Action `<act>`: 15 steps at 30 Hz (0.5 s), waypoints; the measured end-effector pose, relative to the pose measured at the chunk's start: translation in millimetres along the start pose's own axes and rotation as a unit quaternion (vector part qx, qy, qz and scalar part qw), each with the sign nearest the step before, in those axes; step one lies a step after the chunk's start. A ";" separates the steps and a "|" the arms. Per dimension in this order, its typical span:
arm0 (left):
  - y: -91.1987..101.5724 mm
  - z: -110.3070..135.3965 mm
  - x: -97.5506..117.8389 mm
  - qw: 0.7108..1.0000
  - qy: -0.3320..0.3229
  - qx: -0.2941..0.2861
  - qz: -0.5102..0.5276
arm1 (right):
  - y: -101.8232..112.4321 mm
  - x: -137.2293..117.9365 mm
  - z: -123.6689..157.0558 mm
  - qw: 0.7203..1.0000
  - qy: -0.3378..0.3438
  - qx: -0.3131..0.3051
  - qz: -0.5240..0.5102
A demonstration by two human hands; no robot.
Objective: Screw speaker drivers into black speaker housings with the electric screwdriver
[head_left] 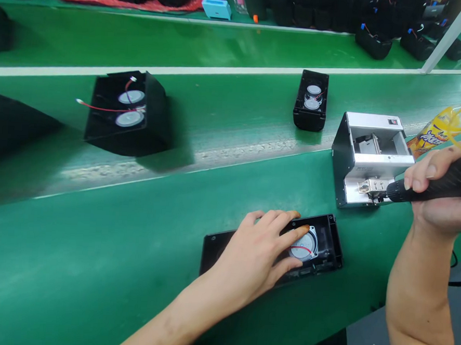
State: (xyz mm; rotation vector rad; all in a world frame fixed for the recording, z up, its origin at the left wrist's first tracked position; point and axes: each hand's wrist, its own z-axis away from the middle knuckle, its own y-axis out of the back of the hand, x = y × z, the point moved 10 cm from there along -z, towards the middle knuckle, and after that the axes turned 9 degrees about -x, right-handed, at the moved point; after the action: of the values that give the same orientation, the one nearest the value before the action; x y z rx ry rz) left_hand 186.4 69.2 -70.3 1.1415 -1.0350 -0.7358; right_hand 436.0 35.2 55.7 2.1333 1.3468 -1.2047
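My left hand [259, 247] lies with fingers spread across a long black speaker housing [330, 243] on the green bench. Its index fingertip touches the rim of a round silver speaker driver [303, 245], which has a red wire across it. The left part of the housing is hidden beneath the hand. In my right hand [444, 180] is a black electric screwdriver [458, 178], gripped almost level. The screwdriver's tip points left at the front of a silver and black screw feeder [377, 158]; whether a screw is on the bit is too small to tell.
Behind the bench runs a green conveyor belt [226, 120] carrying a black housing with two drivers and loose wires [128, 114] and a smaller one [312, 100]. A yellow-labelled bottle [436, 130] is beside the feeder. More black units [373, 42] line the back shelf.
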 end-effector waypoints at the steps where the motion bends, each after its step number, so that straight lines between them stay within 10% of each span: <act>1: 0.2 -0.1 0.2 1.000 -0.001 0.001 -0.001 | 1.0 -0.8 0.2 1.000 0.014 0.003 0.003; 15: 1.6 -0.1 0.1 1.000 -0.001 0.003 0.003 | -1.0 -5.0 3.8 0.999 0.033 0.013 0.000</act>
State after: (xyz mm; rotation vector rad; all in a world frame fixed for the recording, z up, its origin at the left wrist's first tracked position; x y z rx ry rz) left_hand 186.5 69.6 -68.8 1.1425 -1.0433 -0.7298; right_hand 432.3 30.4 57.6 2.2092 1.3660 -1.1661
